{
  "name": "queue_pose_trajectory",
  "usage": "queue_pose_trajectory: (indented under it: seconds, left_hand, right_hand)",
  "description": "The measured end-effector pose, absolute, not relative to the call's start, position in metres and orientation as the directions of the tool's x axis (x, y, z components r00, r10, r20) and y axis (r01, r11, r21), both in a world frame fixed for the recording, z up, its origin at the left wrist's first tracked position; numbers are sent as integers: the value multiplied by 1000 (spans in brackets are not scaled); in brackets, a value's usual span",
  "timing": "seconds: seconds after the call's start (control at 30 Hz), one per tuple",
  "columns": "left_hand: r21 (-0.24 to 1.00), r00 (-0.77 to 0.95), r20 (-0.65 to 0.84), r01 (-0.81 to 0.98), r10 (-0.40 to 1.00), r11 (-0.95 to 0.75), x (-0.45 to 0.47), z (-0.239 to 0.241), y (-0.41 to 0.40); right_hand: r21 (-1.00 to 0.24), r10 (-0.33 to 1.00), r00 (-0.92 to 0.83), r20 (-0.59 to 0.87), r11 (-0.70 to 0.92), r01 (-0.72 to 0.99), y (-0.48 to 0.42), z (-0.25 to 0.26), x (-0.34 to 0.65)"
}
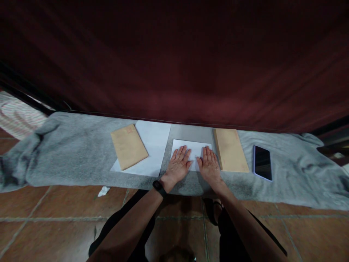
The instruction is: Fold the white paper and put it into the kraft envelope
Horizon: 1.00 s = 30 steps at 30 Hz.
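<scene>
A folded white sheet of paper [192,147] lies on the grey cloth [68,156] in front of me. My left hand [178,164] rests flat on its left half, fingers stretched out. My right hand [209,164] lies flat on its right half, fingers together and extended. Neither hand grips anything. A black band [159,188] is on my left wrist.
A brown envelope [128,145] lies on a stack of white sheets [154,143] to the left. A stack of brown envelopes [230,150] sits right of my hands, then a dark phone [262,162]. A dark red curtain [174,62] hangs behind. Tiled floor [54,214] is below.
</scene>
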<state>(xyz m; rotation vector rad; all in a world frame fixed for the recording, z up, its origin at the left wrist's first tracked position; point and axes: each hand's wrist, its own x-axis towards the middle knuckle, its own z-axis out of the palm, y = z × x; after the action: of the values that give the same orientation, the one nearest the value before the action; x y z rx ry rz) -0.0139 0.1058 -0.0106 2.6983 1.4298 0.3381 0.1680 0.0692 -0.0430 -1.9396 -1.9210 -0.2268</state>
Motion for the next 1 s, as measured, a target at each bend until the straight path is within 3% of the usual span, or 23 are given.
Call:
queue_pose_trajectory:
  seconds: [0.23,0.47,0.8,1.0]
  left_hand:
    - [166,493,138,844,859,-511,-25,-13,106]
    - [161,474,164,852,865,-498,-25,-15,103]
    - [152,502,173,837,848,-526,-27,-3,101]
    - [162,591,180,771,786,-616,-19,-4,89]
  right_hand:
    - [-152,915,63,399,-1,988,57,-34,169]
    - [-168,940,-139,311,198,966,37,-27,141]
    - [-161,951,-47,306,100,982,41,-30,155]
    - [-171,955,-88,282,141,975,50,-26,155]
